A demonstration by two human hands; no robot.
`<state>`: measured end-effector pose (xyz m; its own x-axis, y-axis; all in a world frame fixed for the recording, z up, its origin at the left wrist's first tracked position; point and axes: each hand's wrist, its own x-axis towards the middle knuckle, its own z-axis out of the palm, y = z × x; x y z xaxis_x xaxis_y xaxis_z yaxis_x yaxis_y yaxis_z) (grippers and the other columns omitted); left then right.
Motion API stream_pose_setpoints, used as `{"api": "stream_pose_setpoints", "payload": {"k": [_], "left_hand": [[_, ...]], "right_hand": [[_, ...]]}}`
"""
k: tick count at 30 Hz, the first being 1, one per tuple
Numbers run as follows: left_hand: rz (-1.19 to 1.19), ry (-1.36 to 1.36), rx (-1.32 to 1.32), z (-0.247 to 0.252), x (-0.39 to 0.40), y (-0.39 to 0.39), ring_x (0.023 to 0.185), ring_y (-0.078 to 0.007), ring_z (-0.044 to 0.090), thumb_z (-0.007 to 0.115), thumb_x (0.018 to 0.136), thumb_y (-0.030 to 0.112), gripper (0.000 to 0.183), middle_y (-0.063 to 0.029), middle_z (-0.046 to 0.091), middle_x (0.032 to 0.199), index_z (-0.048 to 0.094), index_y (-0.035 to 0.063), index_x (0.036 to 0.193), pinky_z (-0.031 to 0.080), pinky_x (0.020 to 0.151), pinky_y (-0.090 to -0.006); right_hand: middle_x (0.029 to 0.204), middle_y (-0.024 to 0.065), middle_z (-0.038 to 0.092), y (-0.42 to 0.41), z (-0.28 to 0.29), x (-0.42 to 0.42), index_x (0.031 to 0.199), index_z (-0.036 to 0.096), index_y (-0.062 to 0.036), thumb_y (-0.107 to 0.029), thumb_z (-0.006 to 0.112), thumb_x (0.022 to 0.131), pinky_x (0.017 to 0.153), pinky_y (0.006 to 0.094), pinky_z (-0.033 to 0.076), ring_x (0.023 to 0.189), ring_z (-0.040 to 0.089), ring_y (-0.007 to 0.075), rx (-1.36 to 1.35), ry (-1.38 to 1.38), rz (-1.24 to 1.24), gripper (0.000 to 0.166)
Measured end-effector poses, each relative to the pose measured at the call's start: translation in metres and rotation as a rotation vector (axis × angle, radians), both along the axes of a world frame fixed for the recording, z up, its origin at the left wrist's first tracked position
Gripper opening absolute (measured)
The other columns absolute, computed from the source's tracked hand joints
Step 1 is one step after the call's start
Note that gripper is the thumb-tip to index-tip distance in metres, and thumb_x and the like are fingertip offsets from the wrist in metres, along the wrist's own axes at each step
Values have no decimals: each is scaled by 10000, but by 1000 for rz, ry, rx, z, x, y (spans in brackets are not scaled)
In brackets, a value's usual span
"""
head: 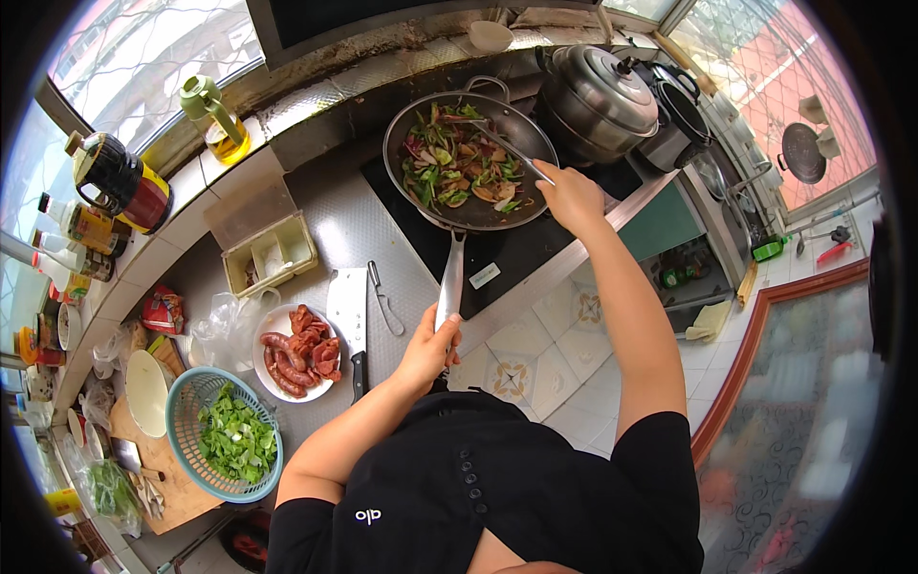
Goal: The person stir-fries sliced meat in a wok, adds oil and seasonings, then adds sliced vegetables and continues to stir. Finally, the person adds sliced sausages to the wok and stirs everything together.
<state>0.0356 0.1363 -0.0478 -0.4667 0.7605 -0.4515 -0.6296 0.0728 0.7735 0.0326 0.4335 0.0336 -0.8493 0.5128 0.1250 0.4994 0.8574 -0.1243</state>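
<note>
My left hand (429,349) grips the metal handle (451,280) of a frying pan (531,136) that sits on the black cooktop (401,208). In my right hand (574,197) is the handle of a metal spatula (510,148), whose far end reaches into the food. Sliced meat and chopped green and purplish vegetables (459,168) lie in the pan, mostly towards its left side. The spatula's blade is largely hidden among them.
A cleaver (347,301) and a peeler (384,298) lie left of the cooktop. Beside them are a plate (267,384) of sausages and sliced meat, a seasoning box (233,267) and a blue colander (172,423) with chopped greens. A lidded steel pot (599,107) stands right of the pan.
</note>
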Motion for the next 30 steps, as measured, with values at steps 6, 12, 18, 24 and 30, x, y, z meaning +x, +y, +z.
{"api": "stream_pose_setpoints", "payload": {"k": [6,12,18,24,30], "left_hand": [[4,-2,-3,0,0,-1,513,-99,387,471,958,308,421,-22,449,728,361,52,1274,428,609,-295],[-7,-38,9,0,0,2,523,-104,398,469,957,304,414,-19,462,743,364,59,1273,426,612,-287],[56,29,-27,-2,-3,-1,726,-140,514,460,953,274,524,-66,497,1025,262,63,1390,458,675,-306],[98,309,-24,-16,-5,2,1073,-204,465,486,940,239,605,-119,357,1307,194,67,1441,429,876,-324],[105,420,-69,2,-8,-4,1187,-229,387,524,919,180,612,-134,270,1369,212,39,1427,408,926,-330]], "right_hand": [[963,152,610,-11,4,2,1232,565,-243,-229,590,857,734,419,513,848,631,338,39,-218,92,376],[926,89,613,-11,77,54,1195,593,-262,-216,625,831,701,383,502,820,628,284,170,-367,153,369],[881,58,606,-31,142,87,1155,625,-254,-192,632,798,691,366,485,813,616,258,234,-308,154,362],[866,70,601,-34,96,73,1135,634,-234,-198,619,816,690,372,483,810,615,269,224,-303,126,321],[853,91,615,-11,122,71,1179,600,-225,-226,590,854,688,395,490,782,624,290,284,-333,28,326]]}}
